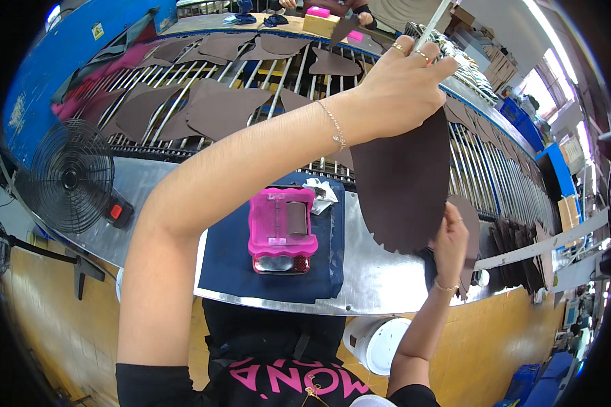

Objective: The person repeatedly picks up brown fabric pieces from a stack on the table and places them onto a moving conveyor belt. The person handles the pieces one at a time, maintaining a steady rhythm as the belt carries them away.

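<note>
Left hand: my left hand [400, 88] is raised at 1 o'clock, fingers curled and pinching the top of the leather piece [404, 186] so it hangs free. I judge I hold it high so the whole face shows at once.
Stick: a thin pale stick [433, 24] runs up past my knuckles; I cannot tell whether my fingers grip it or it only passes behind them.
Right hand: my right hand [449, 241] sits at 4 o'clock, fingers bent at the piece's lower right edge, steadying it, while its toothed bottom edge hangs free.
Leather piece: dark brown, leaf-shaped, hanging upright above the bench [373, 278], not touching it.
Mat: a navy mat [227, 261] lies at 6 o'clock and bears the pink roller box [282, 230]; a crumpled white rag [321, 193] lies just beside the box at its 1 o'clock.
Rack: a roller rack [278, 74] spans 10 to 2 o'clock with more brown pieces [220, 108] laid flat, well apart from mine.
Fan: a black fan [71, 176] stands at 9 o'clock.
Open room: bare metal lies between mat and hanging piece. The bench's near edge curves close below, a white bucket [377, 342] under it.
</note>
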Motion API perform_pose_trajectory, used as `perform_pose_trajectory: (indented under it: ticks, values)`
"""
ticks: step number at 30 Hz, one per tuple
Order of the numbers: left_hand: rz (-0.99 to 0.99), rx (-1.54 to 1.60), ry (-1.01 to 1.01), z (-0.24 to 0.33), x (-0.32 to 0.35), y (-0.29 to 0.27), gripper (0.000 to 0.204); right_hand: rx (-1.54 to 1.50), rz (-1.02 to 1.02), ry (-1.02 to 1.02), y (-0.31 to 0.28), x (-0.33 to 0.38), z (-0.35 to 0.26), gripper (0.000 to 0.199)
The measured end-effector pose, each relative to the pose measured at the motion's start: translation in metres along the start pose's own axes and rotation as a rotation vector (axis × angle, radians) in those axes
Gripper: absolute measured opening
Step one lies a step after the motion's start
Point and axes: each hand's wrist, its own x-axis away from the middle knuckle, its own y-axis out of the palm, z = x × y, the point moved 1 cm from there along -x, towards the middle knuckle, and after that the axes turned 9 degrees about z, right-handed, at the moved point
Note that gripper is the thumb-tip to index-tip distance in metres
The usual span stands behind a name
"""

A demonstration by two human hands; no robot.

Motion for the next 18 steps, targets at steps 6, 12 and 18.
perform_pose_trajectory:
  ticks: [6, 12, 18]
  values:
    - [-0.066, -0.227, 0.088, -0.018, -0.002, -0.005, 0.018, -0.544, -0.045, 0.065, 0.019, 0.003, -0.009, 0.026]
    - [0.093, -0.174, -0.126, -0.039, 0.014, -0.035, 0.044, -0.28, -0.227, 0.149, 0.073, -0.01, -0.03, 0.028]
    - [0.172, -0.053, -0.41, -0.047, 0.081, -0.081, 0.044, -0.628, -0.415, 0.374, 0.114, -0.03, 0.019, 0.025]
